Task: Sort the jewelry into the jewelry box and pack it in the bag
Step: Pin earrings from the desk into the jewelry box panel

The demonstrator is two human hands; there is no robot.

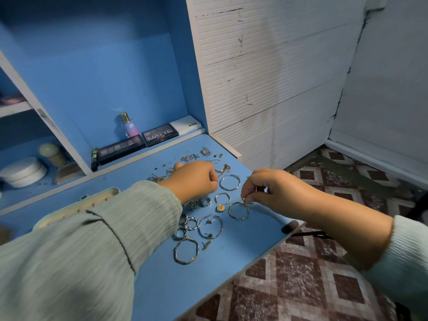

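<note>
Several hoops, rings and small chains lie scattered on the blue desk (243, 251). My right hand (275, 191) pinches the clasp of a gold hoop earring (239, 210) that hangs just above the desk. My left hand (196, 179) hovers with curled fingers over the gold chains (222, 170); whether it holds anything is hidden. A silver hoop (229, 182) lies between my hands. A large thin hoop (210, 226), a twisted hoop (186, 251) and chunky rings (199, 202) lie nearer me. The pale green jewelry box (102, 194) sits at the left, mostly behind my left sleeve.
Eyeshadow palettes (159, 134), a perfume bottle (129, 126) and a white box (185, 125) stand along the back ledge. White round containers (23, 172) sit on the left shelf. The desk's right edge (266, 253) drops to a patterned floor.
</note>
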